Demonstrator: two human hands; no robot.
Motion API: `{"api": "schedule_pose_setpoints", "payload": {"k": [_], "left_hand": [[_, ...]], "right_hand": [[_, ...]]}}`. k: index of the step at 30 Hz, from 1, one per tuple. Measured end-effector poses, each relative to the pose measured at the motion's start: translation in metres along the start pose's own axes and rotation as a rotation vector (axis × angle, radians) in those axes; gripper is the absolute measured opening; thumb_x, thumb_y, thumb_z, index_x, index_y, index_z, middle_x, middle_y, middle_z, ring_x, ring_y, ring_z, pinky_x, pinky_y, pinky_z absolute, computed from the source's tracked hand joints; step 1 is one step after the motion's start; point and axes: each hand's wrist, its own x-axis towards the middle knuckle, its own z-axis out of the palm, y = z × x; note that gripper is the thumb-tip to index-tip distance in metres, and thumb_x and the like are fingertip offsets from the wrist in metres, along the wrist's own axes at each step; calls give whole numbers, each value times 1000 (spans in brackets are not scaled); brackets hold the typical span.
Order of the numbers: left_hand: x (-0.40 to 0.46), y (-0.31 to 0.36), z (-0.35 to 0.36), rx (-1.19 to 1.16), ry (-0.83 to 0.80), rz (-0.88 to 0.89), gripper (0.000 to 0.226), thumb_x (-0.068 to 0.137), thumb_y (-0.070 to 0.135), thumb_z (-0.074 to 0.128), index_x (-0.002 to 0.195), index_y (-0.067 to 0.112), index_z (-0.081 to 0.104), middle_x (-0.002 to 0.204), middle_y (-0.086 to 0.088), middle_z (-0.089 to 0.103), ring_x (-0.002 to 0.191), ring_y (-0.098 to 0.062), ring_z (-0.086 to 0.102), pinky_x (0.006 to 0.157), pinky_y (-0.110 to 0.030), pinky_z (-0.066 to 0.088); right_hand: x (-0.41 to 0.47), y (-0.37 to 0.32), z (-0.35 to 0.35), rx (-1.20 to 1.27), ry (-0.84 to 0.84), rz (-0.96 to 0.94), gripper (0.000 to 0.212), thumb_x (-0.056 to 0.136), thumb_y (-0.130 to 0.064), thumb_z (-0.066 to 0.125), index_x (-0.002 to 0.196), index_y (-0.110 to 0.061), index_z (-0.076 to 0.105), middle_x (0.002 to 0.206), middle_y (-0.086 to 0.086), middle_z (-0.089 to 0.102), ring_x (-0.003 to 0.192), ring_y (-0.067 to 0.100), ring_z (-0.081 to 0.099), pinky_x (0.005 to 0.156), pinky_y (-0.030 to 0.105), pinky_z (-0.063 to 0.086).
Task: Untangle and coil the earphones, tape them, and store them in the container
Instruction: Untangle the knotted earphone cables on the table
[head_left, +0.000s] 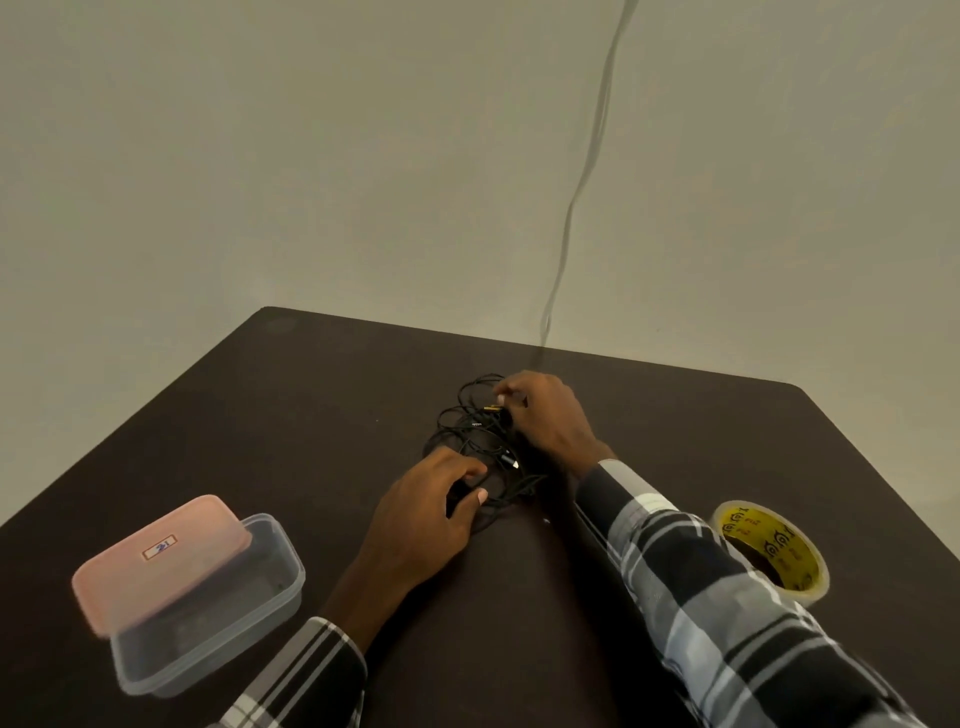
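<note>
A tangle of black earphones (475, 434) lies on the dark table (322, 395), near its middle. My right hand (550, 418) rests on the far right side of the tangle, fingertips pinching the wire by a gold plug. My left hand (431, 512) lies on the near side of the tangle, fingers curled over the wire. A clear plastic container (260, 608) stands at the near left, its pink lid (161, 558) lying askew across it. A roll of clear tape (769, 551) with a yellow core sits at the right, beside my right sleeve.
The table's far edge meets a plain wall. A thin pale cable (582, 187) hangs down the wall to the table's back edge, just behind the earphones.
</note>
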Motion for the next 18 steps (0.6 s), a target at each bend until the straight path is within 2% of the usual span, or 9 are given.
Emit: {"api": "schedule_pose_setpoints", "payload": {"k": [3, 6, 11, 16, 18], "left_hand": [[0, -1, 0, -5, 2, 3, 26, 93, 31, 63, 117, 24, 65, 111, 14, 60, 99, -1, 56, 81, -18, 48], [0, -1, 1, -6, 4, 8, 26, 93, 31, 63, 117, 23, 65, 111, 12, 60, 99, -2, 56, 81, -21, 50], [0, -1, 0, -2, 13, 8, 27, 93, 31, 63, 118, 22, 64, 113, 11, 60, 100, -2, 56, 80, -15, 45], [0, 1, -3, -17, 29, 18, 25, 92, 27, 66, 117, 22, 65, 114, 11, 60, 93, 1, 53, 68, -8, 37], [0, 3, -8, -45, 70, 6, 25, 91, 24, 68, 115, 20, 66, 114, 9, 61, 95, -2, 56, 73, -10, 41]], "right_hand": [[12, -4, -1, -80, -179, 22, 20, 96, -27, 61, 112, -25, 74, 119, -2, 71, 109, 23, 64, 95, 45, 52], [16, -8, -3, -124, -260, 31, 22, 95, -24, 63, 115, -27, 72, 122, -1, 70, 111, 23, 64, 98, 47, 51], [7, -9, -4, -79, -117, 22, 15, 90, -15, 65, 91, -25, 76, 100, -5, 74, 96, 23, 68, 88, 44, 55], [-2, -7, -33, 185, -14, 35, 9, 90, -21, 72, 96, -22, 79, 90, -3, 78, 85, 13, 72, 88, 41, 58], [-10, -8, -51, 285, 0, 7, 7, 89, -18, 74, 93, -18, 79, 83, 0, 78, 78, 11, 73, 86, 40, 59]]}}
